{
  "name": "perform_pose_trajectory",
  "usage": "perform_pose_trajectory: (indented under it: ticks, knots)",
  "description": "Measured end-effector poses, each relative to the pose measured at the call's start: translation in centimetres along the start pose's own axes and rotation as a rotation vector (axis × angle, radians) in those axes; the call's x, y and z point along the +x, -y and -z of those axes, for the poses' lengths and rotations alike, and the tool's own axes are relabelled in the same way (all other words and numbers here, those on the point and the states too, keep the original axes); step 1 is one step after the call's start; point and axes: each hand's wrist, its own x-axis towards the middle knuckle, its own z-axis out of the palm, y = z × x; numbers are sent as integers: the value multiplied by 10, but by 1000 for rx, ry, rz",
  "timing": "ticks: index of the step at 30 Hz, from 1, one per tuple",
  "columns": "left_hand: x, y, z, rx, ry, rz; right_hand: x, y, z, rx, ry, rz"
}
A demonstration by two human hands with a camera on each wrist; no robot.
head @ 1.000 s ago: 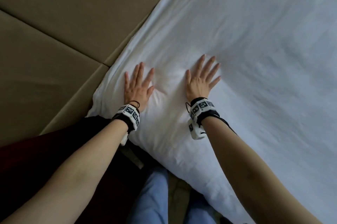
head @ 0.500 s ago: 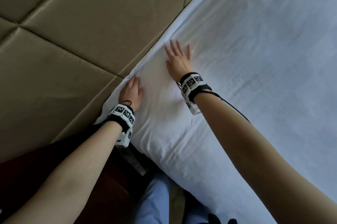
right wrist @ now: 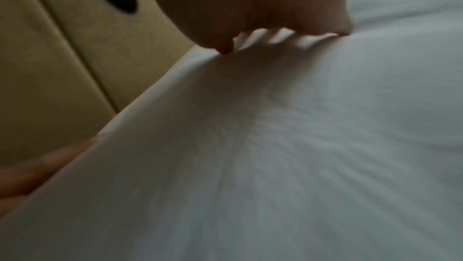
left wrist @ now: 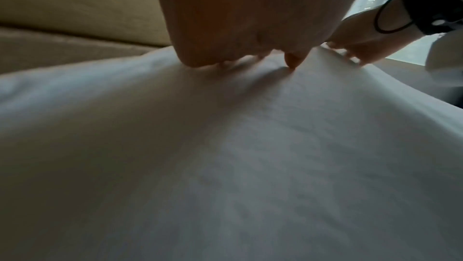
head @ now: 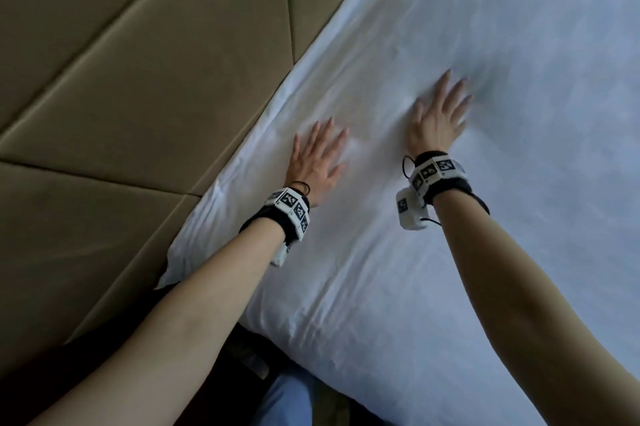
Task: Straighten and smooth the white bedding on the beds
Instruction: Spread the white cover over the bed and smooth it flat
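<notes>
White bedding (head: 433, 269) covers the bed from the lower middle to the upper right of the head view, with fine creases near its front edge. My left hand (head: 318, 155) lies flat on the bedding close to the headboard, fingers straight and spread. My right hand (head: 438, 113) presses flat on the sheet farther right and farther in, fingers straight. In the left wrist view the palm (left wrist: 238, 17) bears down on the white cloth (left wrist: 225, 156), with the right hand (left wrist: 355, 43) beyond it. The right wrist view shows that hand's palm (right wrist: 250, 7) on the sheet (right wrist: 300, 146).
A tan padded headboard (head: 138, 79) with stitched panel seams runs along the bed's left side. The bed's near corner (head: 169, 269) ends by a dark gap. My blue-trousered legs (head: 287, 401) stand at the front edge.
Both hands have slid away from the headboard edge, rightward across the sheet. The left hand's fingers, tucked at the edge before, now lie spread flat. The right hand has moved farther onto the bed.
</notes>
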Motion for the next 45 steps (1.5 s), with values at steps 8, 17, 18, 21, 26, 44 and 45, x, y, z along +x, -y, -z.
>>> perform_pose_trajectory:
  ticks: [8, 17, 18, 21, 26, 44, 45]
  knots:
    - [-15, 77, -16, -105, 151, 248, 31, 91, -39, -375, 262, 414]
    - [-70, 129, -40, -264, 217, 429, -24, 135, -98, -663, 665, 617]
    - [-73, 132, -39, -290, 219, 436, -30, 134, -102, -677, 714, 634]
    - [-75, 136, -26, -346, 237, 428, -40, 131, -106, -681, 762, 666]
    - [-109, 131, -24, -249, 187, 392, -71, 133, -97, -555, 664, 646]
    - [-200, 165, -93, -32, 80, 566, -235, 98, -152, -531, 791, 946]
    - [-200, 166, -90, -39, 56, 571, -237, 96, -146, -478, 752, 932]
